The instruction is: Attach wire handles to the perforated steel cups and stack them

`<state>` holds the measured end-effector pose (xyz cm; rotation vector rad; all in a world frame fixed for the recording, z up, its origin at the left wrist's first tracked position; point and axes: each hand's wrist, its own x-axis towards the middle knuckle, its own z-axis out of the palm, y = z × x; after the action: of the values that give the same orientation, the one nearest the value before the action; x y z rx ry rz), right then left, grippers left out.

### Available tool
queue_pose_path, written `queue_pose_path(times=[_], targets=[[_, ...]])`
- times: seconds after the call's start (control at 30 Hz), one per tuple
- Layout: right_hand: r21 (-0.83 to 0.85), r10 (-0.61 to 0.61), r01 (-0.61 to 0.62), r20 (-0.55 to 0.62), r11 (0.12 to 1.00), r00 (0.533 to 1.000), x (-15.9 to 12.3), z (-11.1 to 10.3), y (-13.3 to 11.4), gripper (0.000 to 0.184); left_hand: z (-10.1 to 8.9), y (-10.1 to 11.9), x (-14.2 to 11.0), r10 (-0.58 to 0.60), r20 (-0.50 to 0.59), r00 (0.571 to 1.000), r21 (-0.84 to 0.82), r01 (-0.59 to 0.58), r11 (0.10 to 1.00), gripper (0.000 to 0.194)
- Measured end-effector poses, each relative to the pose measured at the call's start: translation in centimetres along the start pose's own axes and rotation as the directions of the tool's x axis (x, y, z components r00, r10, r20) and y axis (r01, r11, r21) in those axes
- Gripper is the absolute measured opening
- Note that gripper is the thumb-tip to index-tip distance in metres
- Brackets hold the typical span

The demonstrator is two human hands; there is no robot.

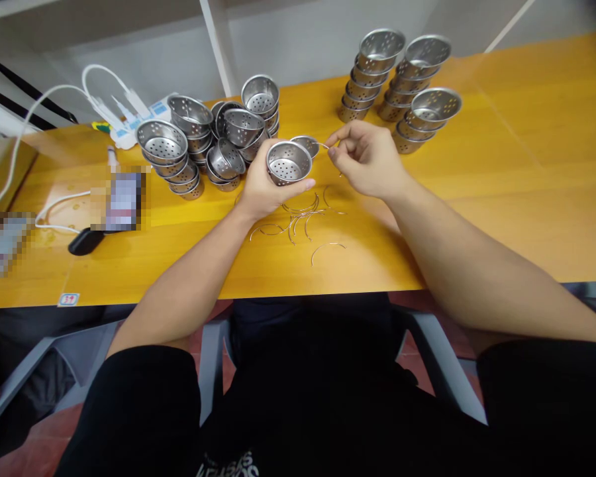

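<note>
A perforated metal cup (289, 171) is gripped in my left hand (261, 185), its open mouth tilted toward me. Just behind it shows the rim of another metal cup (310, 146), mostly hidden; I cannot tell whether it is held or stands on the table. To the right, my right hand (370, 159) pinches a thin wire (324, 145) between thumb and fingers, the wire's end close to that rear rim. Below both hands, several curved thin wires (302, 212) lie loose on the yellow table (501, 218).
Stacks of perforated cups (163, 149) crowd the left, some tipped over (226, 159). More stacks (380, 59) stand at the back right. A white power strip (129, 132) with cables, a blurred phone (124, 202) and a black object (86, 241) lie left. A grey wall (293, 40) closes the back.
</note>
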<state>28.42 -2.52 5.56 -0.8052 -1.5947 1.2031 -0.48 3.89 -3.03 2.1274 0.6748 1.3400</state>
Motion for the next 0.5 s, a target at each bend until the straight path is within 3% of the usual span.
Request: queue_pose_path(times=[0.27,0.5], targets=[[-0.099,0.008,-0.015,-0.065,0.995,0.998,-0.7,2.1,-1.7,0.055,1.3,-2.0,-0.5,0.04,0.042,0.998,-0.042,-0.039,0.998,0.123],[-0.003,0.099,-0.099,0.004,0.995,0.995,-0.7,2.3,-0.8,0.051,1.9,1.6,-0.7,-0.037,0.079,0.996,-0.047,0.041,0.998,0.115]])
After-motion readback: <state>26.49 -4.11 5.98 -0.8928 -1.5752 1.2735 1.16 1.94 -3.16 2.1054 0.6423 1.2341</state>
